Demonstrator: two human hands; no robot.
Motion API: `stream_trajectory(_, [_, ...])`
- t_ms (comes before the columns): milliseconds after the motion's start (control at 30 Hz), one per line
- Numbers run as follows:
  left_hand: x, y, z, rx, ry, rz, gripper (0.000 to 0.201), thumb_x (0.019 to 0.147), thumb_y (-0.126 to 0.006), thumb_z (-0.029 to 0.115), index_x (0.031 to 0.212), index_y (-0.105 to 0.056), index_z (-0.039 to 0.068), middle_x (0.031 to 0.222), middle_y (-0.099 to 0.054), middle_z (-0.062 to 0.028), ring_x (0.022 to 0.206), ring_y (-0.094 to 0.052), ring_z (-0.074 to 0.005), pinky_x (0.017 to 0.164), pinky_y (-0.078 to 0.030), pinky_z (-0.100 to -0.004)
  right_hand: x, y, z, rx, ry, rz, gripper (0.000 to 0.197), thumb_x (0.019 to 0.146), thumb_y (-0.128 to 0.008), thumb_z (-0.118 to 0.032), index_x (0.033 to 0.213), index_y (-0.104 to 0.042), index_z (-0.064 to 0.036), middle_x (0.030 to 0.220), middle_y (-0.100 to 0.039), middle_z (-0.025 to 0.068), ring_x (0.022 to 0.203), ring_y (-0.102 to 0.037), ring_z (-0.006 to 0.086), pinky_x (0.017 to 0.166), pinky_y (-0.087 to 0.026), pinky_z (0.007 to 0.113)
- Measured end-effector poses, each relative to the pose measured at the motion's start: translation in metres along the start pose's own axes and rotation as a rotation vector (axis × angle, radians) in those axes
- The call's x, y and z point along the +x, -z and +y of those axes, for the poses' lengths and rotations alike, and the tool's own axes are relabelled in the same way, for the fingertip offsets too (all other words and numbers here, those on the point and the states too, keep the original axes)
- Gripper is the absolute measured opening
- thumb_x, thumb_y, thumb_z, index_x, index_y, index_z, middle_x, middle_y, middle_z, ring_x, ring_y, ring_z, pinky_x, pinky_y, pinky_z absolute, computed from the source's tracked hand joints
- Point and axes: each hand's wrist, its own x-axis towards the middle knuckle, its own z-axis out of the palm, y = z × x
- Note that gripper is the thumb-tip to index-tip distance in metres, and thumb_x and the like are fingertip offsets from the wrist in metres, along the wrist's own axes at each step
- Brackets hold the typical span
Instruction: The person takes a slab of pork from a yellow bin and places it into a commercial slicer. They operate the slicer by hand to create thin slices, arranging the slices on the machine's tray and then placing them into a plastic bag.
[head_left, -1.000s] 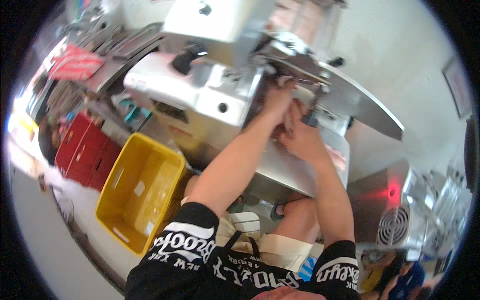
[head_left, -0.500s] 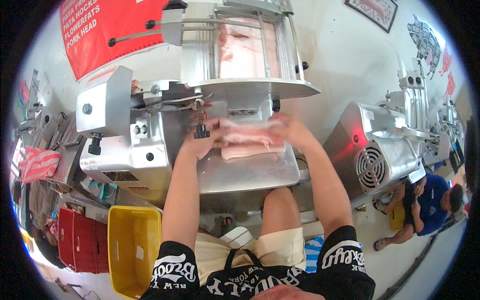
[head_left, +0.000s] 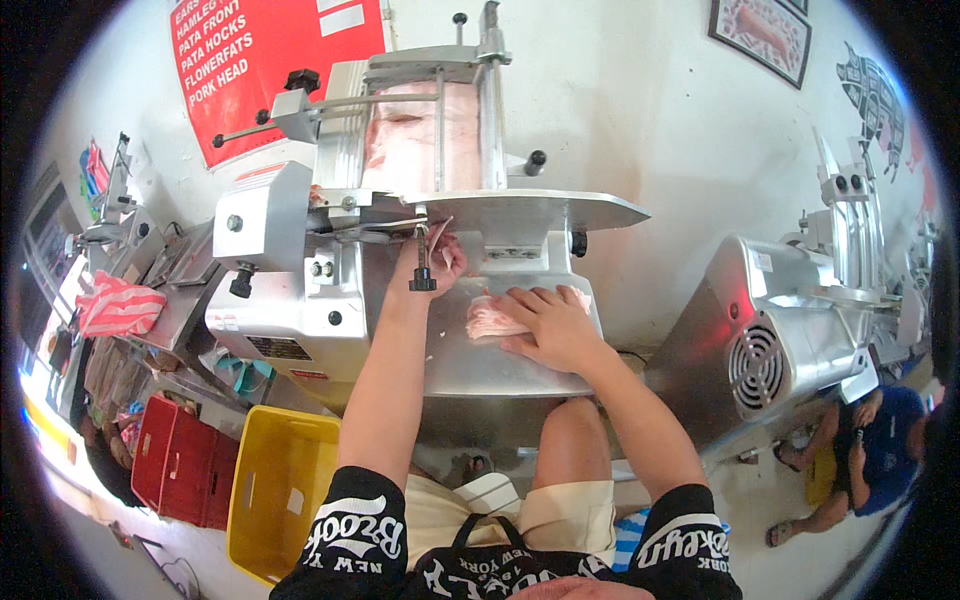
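My left hand [head_left: 450, 260] is raised below the meat slicer's [head_left: 290, 290] blade housing, partly behind a black-knobbed screw [head_left: 422, 282]. Its fingers are curled at a thin pale strip that looks like a meat slice [head_left: 437, 234]. To the right, on the steel tray [head_left: 480, 370], my right hand [head_left: 550, 325] lies flat, fingers spread, over a pile of sliced pink and white meat [head_left: 487, 320]. The hand covers part of this pile. Above, a large slab of pale meat [head_left: 420, 135] rests in the slanted carriage, behind metal bars.
A second slicer [head_left: 770, 330] stands at right, with a seated person [head_left: 885, 440] beyond it. At lower left are a yellow crate [head_left: 285, 490] and a red crate [head_left: 185, 460]. A striped red and white cloth [head_left: 120, 305] hangs over equipment at far left.
Both hands were together at the meat on the tray. My left hand has moved up toward the blade; my right now lies on the pile, farther right. The view has shifted, and the carriage sits farther left.
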Motion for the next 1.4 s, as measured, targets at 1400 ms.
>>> stream_trajectory(1400, [-0.035,0.012,-0.022,0.023,-0.018,0.065,0.022,0.095,-0.059,0.028,0.099,-0.072,0.011,0.087,-0.067,-0.0049,0.069,-0.06,-0.0188,0.058,-0.051,-0.0295,-0.017,-0.009,0.005,0.075,-0.084,0.104,0.059,0.087,-0.071,-0.031,0.141,-0.052,-0.0154,0.14,-0.055,0.0103,0.131,-0.05,0.0315,0.111,-0.032,0.055])
